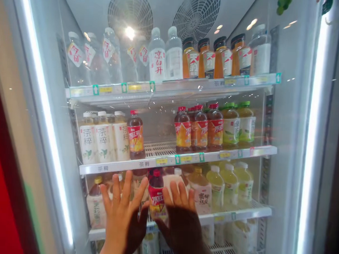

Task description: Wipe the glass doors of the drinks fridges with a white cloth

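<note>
My left hand [124,210] is raised with its fingers spread, in front of the third shelf of a drinks fridge. Beside it my right hand [180,216] is also up, fingers stretched out, and holds nothing. Between the two hands shows a red-capped bottle of dark tea [156,195] with a red label. A yellow-capped bottle [96,204] stands left of my left hand. To the right of my right hand is a pale-labelled bottle [202,191]. I cannot tell whether either hand touches the glass or a bottle.
Clear bottles [157,54] and amber bottles with black caps [207,58] line the top shelf. White-capped tea bottles [102,139] and red-labelled bottles [183,131] stand on the second shelf [157,150], with a gap between. Light strips [44,111] run down both sides.
</note>
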Motion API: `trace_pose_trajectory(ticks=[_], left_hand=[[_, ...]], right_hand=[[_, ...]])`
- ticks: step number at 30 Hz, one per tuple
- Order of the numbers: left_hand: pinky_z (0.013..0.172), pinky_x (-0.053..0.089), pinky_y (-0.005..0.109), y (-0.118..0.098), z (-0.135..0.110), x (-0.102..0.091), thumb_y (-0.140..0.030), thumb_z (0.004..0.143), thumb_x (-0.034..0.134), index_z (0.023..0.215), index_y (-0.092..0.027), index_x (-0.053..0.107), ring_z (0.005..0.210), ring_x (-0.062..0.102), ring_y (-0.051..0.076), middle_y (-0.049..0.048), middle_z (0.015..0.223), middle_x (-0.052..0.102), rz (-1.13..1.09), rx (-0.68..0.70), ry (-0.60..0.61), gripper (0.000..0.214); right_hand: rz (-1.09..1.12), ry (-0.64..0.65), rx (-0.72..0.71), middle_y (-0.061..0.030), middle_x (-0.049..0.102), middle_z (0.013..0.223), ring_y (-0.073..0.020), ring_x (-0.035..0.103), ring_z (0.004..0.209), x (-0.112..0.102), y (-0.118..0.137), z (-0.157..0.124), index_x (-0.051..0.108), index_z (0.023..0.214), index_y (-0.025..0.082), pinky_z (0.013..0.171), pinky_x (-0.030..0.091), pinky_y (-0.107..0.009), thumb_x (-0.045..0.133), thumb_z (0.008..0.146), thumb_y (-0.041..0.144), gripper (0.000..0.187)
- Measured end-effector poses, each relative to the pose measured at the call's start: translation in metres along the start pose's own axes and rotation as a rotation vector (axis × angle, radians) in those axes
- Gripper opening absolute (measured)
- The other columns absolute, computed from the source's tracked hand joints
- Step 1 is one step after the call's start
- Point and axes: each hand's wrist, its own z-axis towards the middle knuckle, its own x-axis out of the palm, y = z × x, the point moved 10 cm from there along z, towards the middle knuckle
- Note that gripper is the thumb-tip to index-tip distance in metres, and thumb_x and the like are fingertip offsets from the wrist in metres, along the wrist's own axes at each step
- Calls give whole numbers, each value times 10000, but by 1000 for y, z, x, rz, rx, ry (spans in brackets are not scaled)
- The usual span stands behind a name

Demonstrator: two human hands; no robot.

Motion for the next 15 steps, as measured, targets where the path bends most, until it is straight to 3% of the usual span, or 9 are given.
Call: trace_pose_trajectory(ticks=[5, 7, 9, 11, 13, 15], left_hand=[[1244, -85, 665, 53, 0, -31, -315, 939, 594, 1591, -417, 145, 1588, -62, 315, -24, 1721, -9, -8, -36, 12, 798], [1220, -60, 723, 71, -7, -37, -322, 932, 605, 1592, -411, 155, 1583, -56, 356, 5, 1722, -4, -13, -34, 32, 804], [1208, -15, 758, 84, -26, -35, -304, 916, 631, 1598, -389, 159, 1576, -40, 392, 40, 1721, 7, -1, -35, 71, 833], [1209, 38, 766, 93, -51, -29, -246, 899, 645, 1602, -371, 157, 1572, -1, 408, 67, 1719, 47, 23, -45, 107, 865], [1215, 69, 759, 97, -69, -25, -202, 885, 654, 1603, -365, 157, 1569, 55, 411, 80, 1714, 105, 33, -49, 120, 888], [1212, 82, 763, 98, -70, -28, -198, 883, 658, 1604, -363, 164, 1564, 90, 417, 89, 1709, 141, 21, -36, 116, 889]], right_hand=[[-22, -39, 71, -132, 25, 1708, -327, -2, 1588, 2, 35, 70, 46, 1637, 99, 1275, 123, -617, 436, 1019, 469, 819], [-17, -27, 85, -146, 43, 1707, -336, 8, 1588, 6, 51, 78, 63, 1636, 89, 1276, 113, -615, 460, 1012, 469, 831], [-6, 14, 58, -160, 116, 1701, -348, 76, 1585, 18, 77, 56, 138, 1629, 77, 1285, 104, -589, 477, 1004, 478, 817], [8, 40, -20, -144, 166, 1697, -328, 143, 1580, 31, 109, 15, 217, 1616, 78, 1302, 81, -530, 461, 1008, 474, 766], [12, 8, -95, -111, 180, 1698, -298, 162, 1580, 36, 133, -15, 277, 1602, 96, 1309, 53, -491, 435, 1017, 482, 719], [12, 7, -103, -83, 183, 1700, -281, 162, 1581, 38, 139, -14, 328, 1586, 124, 1309, 47, -483, 417, 1023, 501, 683]])
